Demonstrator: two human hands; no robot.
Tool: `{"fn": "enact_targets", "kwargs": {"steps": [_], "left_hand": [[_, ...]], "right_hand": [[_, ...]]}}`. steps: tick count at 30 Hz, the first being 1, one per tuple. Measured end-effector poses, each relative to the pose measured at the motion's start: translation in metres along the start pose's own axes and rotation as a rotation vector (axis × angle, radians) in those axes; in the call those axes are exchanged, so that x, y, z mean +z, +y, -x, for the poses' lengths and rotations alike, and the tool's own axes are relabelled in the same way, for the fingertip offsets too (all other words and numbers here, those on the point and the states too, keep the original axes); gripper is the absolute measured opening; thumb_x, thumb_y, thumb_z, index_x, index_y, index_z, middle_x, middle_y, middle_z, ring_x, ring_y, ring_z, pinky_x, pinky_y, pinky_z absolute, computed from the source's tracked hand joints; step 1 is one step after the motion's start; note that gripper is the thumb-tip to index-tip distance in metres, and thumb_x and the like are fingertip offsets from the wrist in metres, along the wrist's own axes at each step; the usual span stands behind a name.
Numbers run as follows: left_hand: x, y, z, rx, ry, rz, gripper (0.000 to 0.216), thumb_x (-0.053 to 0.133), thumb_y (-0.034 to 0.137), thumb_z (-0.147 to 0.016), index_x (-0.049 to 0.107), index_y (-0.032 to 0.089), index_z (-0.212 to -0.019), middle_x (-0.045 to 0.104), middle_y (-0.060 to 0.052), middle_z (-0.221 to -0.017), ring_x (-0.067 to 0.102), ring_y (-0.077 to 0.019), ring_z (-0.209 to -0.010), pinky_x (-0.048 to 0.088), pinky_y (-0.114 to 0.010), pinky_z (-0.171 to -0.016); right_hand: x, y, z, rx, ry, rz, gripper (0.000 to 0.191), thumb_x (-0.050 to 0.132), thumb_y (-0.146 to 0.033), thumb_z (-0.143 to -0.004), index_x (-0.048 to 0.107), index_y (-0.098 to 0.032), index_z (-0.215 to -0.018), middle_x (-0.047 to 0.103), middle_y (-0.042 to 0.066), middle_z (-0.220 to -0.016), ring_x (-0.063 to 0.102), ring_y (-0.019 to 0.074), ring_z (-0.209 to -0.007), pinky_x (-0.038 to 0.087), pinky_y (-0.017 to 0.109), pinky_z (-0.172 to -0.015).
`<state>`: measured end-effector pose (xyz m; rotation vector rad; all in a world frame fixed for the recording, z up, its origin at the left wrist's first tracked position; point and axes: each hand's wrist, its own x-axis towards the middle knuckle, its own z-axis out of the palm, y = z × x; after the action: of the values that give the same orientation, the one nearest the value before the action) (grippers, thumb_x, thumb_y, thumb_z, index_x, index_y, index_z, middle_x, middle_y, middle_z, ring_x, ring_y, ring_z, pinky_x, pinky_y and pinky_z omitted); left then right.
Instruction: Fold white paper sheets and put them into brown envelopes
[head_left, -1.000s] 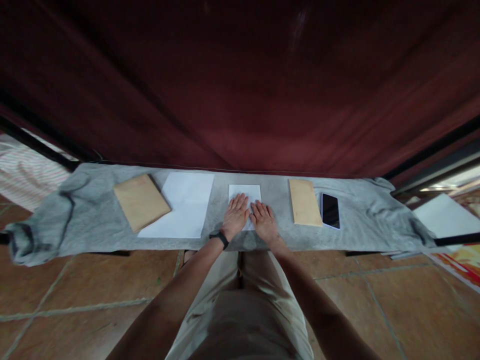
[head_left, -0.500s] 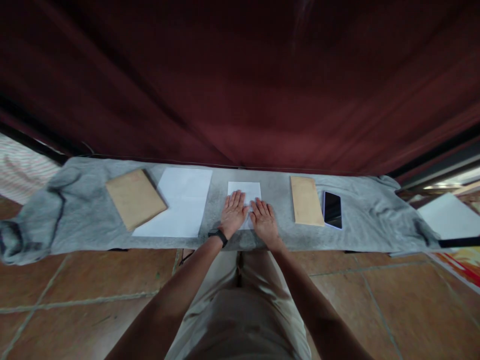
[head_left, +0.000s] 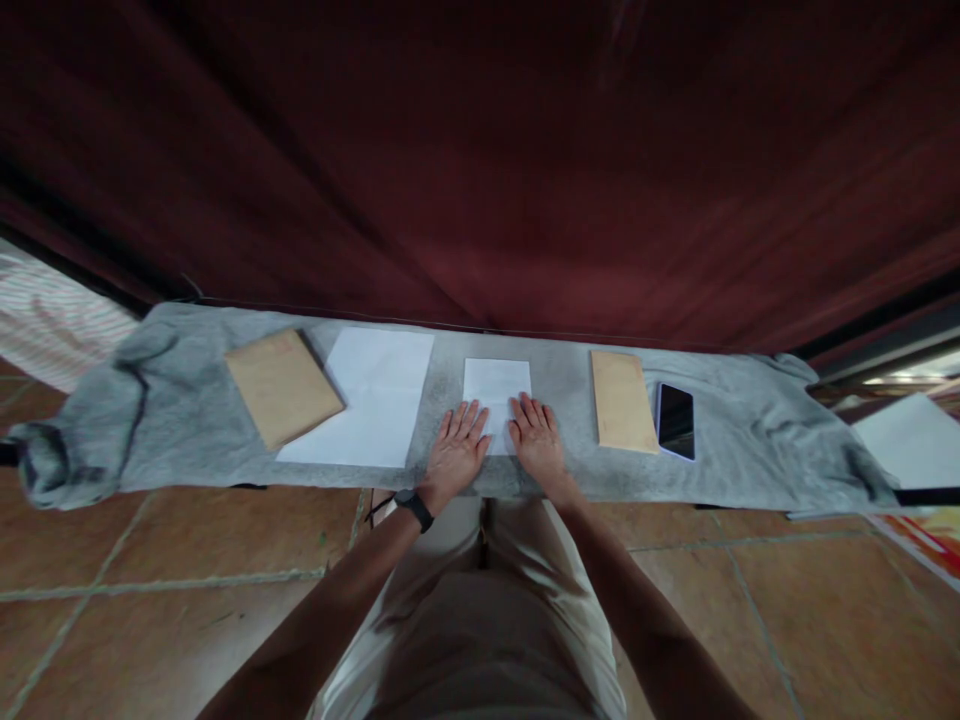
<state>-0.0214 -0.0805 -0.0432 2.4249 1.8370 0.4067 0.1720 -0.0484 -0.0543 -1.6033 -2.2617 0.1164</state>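
Observation:
A small white sheet of paper [head_left: 496, 380] lies flat on the grey cloth in front of me, with a faint crease across it. My left hand [head_left: 456, 447] rests palm down at the paper's left edge, fingers spread, a dark watch on the wrist. On the other side, my right hand [head_left: 538, 437] lies palm down over the paper's right edge, fingers stretched out. Neither hand grips anything. The paper's lower corners are partly hidden by the hands.
To the left, a brown envelope [head_left: 283, 388] overlaps larger white paper [head_left: 375, 400]. Farther right lie a narrower brown envelope [head_left: 622, 400] and a phone [head_left: 676, 421]. Grey cloth [head_left: 757, 430] covers the narrow surface, and a dark red curtain [head_left: 480, 200] hangs behind it.
My hands have drawn apart, the left one moving left and nearer to me, uncovering more of the small paper. The whole view has shifted slightly.

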Motion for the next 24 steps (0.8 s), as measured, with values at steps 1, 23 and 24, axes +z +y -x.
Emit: {"fn": "enact_targets", "kwargs": {"steps": [1, 23, 24], "left_hand": [[-0.002, 0.000, 0.003, 0.012, -0.001, -0.001, 0.056, 0.036, 0.039, -0.106, 0.042, 0.019, -0.159, 0.035, -0.010, -0.167, 0.023, -0.0272, -0.159, 0.021, -0.052, -0.130], [-0.002, 0.008, 0.004, -0.009, -0.019, 0.028, 0.056, 0.036, 0.037, -0.105, 0.046, 0.014, -0.155, 0.037, -0.014, -0.166, 0.024, -0.0301, -0.158, 0.020, -0.056, -0.129], [-0.002, 0.008, 0.004, -0.008, -0.020, 0.028, 0.056, 0.037, 0.037, -0.105, 0.045, 0.014, -0.156, 0.036, -0.013, -0.167, 0.024, -0.0298, -0.158, 0.020, -0.055, -0.130]], "right_hand": [[-0.001, 0.000, -0.002, 0.005, -0.008, -0.007, 0.049, 0.038, -0.032, -0.109, 0.050, -0.016, -0.153, 0.044, 0.013, -0.162, 0.042, 0.0301, -0.150, 0.027, 0.053, -0.125], [0.026, -0.016, -0.106, -0.293, -0.192, -0.036, 0.048, 0.037, -0.030, -0.108, 0.051, -0.021, -0.153, 0.038, 0.005, -0.166, 0.036, 0.0231, -0.154, 0.025, 0.045, -0.129], [0.027, -0.016, -0.109, -0.287, -0.191, -0.031, 0.048, 0.037, -0.030, -0.109, 0.050, -0.021, -0.154, 0.038, 0.005, -0.166, 0.035, 0.0226, -0.154, 0.025, 0.045, -0.129]]}}
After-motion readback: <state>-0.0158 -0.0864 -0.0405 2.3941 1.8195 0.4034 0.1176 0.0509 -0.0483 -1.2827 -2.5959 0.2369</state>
